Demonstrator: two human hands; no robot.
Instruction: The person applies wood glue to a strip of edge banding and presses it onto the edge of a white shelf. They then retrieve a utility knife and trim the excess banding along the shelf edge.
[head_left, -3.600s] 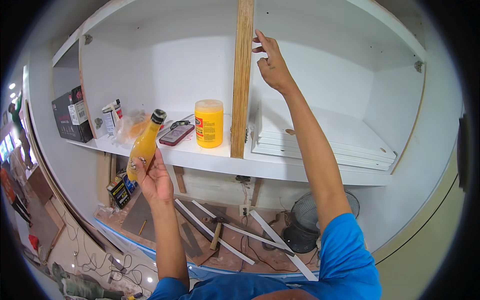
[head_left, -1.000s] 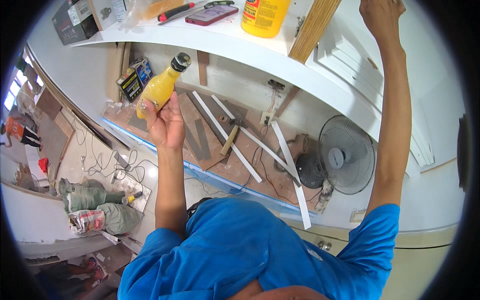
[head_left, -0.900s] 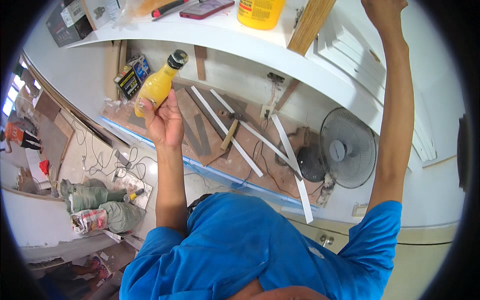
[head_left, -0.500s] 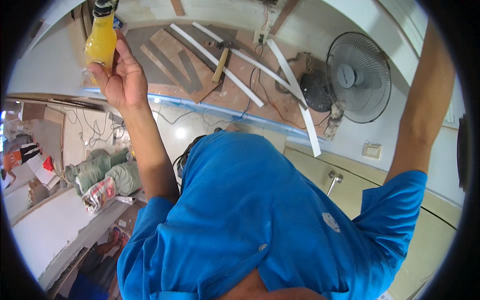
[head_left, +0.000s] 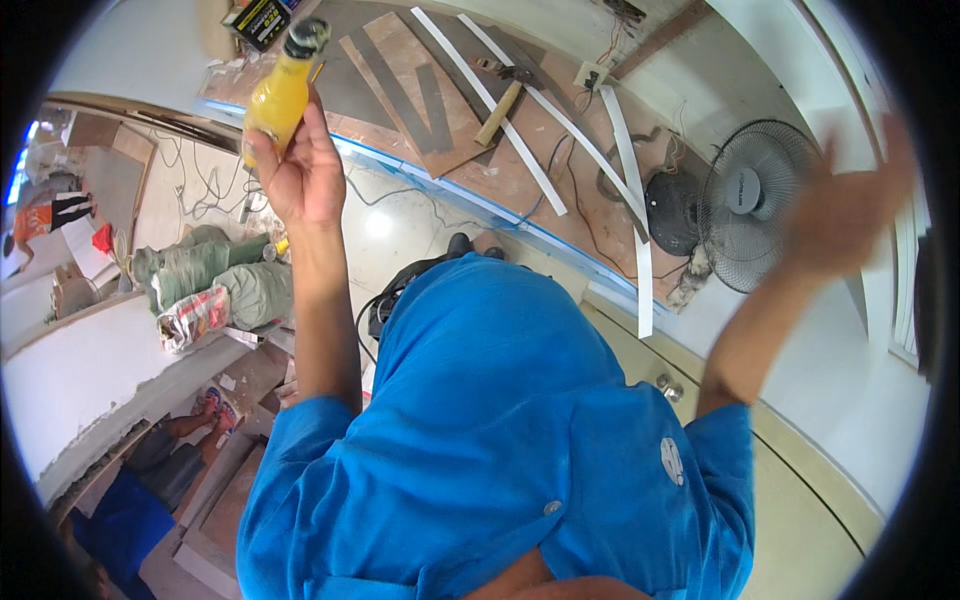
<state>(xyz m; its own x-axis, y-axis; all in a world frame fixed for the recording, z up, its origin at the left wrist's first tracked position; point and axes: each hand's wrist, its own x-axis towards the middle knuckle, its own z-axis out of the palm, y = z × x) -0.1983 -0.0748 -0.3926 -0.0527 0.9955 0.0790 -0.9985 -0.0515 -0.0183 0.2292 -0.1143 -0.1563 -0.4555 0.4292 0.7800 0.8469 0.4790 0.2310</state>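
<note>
The left hand [head_left: 300, 175] is raised in front of the person, fingers wrapped around the lower part of a yellow bottle [head_left: 278, 92] with a dark cap; the bottle tilts a little, cap pointing up and away, above the strip of board-covered floor [head_left: 400, 90] below. The right hand [head_left: 845, 215] is lifted off to the right, well apart from the left, and it is badly blurred (motion smear hides the fingers), so it looks spread and empty, though that cannot be told for sure. It sits in front of a white panel edge [head_left: 905, 270], just right of a standing fan [head_left: 755, 205].

On the boards lie several white strips [head_left: 500, 110] and a hammer [head_left: 497, 95] with a wooden handle, head near the strips. A black-and-yellow box [head_left: 258, 18] lies beside the bottle's cap at the top edge. Lower left, stuffed green sacks [head_left: 215, 275] rest on the glossy floor with loose cables [head_left: 200, 190] near them. The person's blue shirt [head_left: 500, 440] fills the lower middle of the view.
</note>
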